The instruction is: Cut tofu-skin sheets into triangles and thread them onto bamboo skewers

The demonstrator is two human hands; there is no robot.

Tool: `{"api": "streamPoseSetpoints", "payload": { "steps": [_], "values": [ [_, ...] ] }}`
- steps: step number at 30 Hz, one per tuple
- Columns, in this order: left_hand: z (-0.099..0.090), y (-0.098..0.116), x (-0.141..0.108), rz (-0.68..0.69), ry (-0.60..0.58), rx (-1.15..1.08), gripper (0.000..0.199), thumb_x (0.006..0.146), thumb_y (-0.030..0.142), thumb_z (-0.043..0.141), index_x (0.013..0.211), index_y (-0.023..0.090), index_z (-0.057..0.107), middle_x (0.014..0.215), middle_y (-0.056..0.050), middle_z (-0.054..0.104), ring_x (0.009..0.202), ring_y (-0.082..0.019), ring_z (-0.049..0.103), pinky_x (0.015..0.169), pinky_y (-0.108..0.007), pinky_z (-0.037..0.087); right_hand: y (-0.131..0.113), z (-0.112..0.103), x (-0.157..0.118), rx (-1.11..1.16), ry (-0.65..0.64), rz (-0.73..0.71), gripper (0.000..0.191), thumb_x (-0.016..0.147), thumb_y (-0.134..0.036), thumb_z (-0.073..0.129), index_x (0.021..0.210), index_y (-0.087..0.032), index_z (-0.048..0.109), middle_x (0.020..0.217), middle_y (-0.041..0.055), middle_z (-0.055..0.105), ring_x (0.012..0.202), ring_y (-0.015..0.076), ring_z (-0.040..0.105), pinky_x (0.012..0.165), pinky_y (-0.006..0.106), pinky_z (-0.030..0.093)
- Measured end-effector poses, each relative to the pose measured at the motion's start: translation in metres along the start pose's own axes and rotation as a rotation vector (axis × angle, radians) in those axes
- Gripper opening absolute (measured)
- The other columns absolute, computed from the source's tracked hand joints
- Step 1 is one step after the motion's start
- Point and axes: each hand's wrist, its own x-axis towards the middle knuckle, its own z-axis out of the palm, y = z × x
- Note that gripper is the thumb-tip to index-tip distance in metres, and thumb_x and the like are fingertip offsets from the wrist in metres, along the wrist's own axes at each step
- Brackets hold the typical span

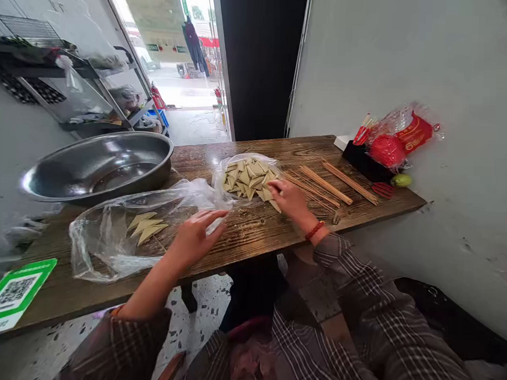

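My right hand (290,200) is at the right edge of a pile of flat, tan triangular pieces (248,176), its fingers curled and pinched. What is between the fingertips, if anything, is hidden. The pile lies on a clear plastic bag (217,177). My left hand (197,235) hovers over the near side of the table, fingers stretched out and apart, with nothing in it. To its left, a few triangular pieces (147,226) lie in overlapping order on or inside a larger clear plastic bag (110,257); I cannot tell which.
Wooden skewers (326,184) lie in bundles on the wooden table (252,234), right of the pile. A large metal basin (100,165) stands at the back left. A black box (360,160) with red packages sits by the wall. A green QR-code card (19,295) lies front left.
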Motion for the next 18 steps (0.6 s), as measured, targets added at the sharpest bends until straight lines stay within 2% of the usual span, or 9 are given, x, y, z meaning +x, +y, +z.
{"api": "streamPoseSetpoints", "payload": {
  "steps": [2,4,6,9,12,15,17,18],
  "values": [
    [0.017,0.014,0.013,0.054,0.026,-0.099,0.035,0.092,0.043,0.051,0.114,0.022,0.070,0.115,-0.006,0.074,0.104,-0.023,0.070,0.097,-0.039,0.053,0.042,-0.012,-0.006,-0.188,-0.020,0.134,0.029,0.099,-0.027,0.048,0.118,-0.020,0.068,0.117,0.0079,0.071,0.104,0.0211,0.065,0.091,0.031,0.048],
    [0.034,0.025,0.027,0.111,0.042,-0.157,0.031,0.092,0.039,0.053,0.114,0.022,0.070,0.112,-0.006,0.075,0.105,-0.023,0.070,0.097,-0.039,0.054,0.074,-0.018,-0.014,-0.258,-0.023,0.188,0.028,0.095,-0.024,0.053,0.117,-0.016,0.069,0.111,0.0108,0.072,0.102,0.0236,0.065,0.089,0.033,0.048],
    [0.049,0.033,0.040,0.164,0.087,-0.170,0.028,0.091,0.033,0.056,0.114,0.022,0.069,0.112,-0.008,0.074,0.107,-0.024,0.069,0.098,-0.040,0.053,0.096,-0.019,-0.021,-0.315,-0.017,0.224,0.028,0.094,-0.025,0.056,0.116,-0.013,0.069,0.110,0.0140,0.072,0.102,0.0261,0.065,0.090,0.035,0.047],
    [0.062,0.036,0.050,0.220,0.190,-0.170,0.024,0.089,0.025,0.060,0.111,0.020,0.069,0.111,-0.009,0.073,0.106,-0.023,0.069,0.095,-0.039,0.054,0.113,-0.015,-0.026,-0.385,-0.011,0.270,0.027,0.094,-0.026,0.056,0.112,-0.012,0.071,0.109,0.0156,0.071,0.103,0.0274,0.064,0.091,0.036,0.046],
    [0.061,0.027,0.043,0.192,0.342,-0.196,0.021,0.090,0.020,0.058,0.109,0.019,0.066,0.099,-0.006,0.071,0.089,-0.017,0.068,0.084,-0.032,0.056,0.119,-0.010,-0.025,-0.427,-0.019,0.295,0.026,0.095,-0.027,0.052,0.107,-0.015,0.072,0.108,0.0150,0.070,0.102,0.0268,0.063,0.089,0.035,0.045],
    [0.048,0.008,0.028,0.046,0.516,-0.192,0.016,0.093,0.021,0.054,0.106,0.018,0.064,0.092,-0.004,0.065,0.080,-0.013,0.063,0.075,-0.028,0.054,0.123,-0.007,-0.022,-0.435,-0.048,0.280,0.026,0.097,-0.024,0.048,0.099,-0.015,0.072,0.104,0.0151,0.069,0.100,0.0263,0.063,0.084,0.034,0.044],
    [0.040,-0.008,0.021,-0.038,0.546,-0.134,0.017,0.094,0.022,0.051,0.105,0.017,0.063,0.095,-0.006,0.064,0.086,-0.015,0.063,0.077,-0.029,0.055,0.129,-0.005,-0.020,-0.488,-0.073,0.261,0.026,0.098,-0.027,0.048,0.096,-0.015,0.071,0.100,0.0145,0.070,0.096,0.0258,0.063,0.079,0.033,0.043],
    [0.038,-0.017,0.018,-0.069,0.516,-0.087,0.019,0.094,0.022,0.050,0.108,0.017,0.062,0.100,-0.008,0.065,0.092,-0.018,0.064,0.082,-0.033,0.055,0.133,-0.004,-0.019,-0.533,-0.077,0.265,0.027,0.098,-0.028,0.048,0.096,-0.015,0.071,0.099,0.0142,0.070,0.094,0.0257,0.063,0.075,0.033,0.042]
  ]
}}
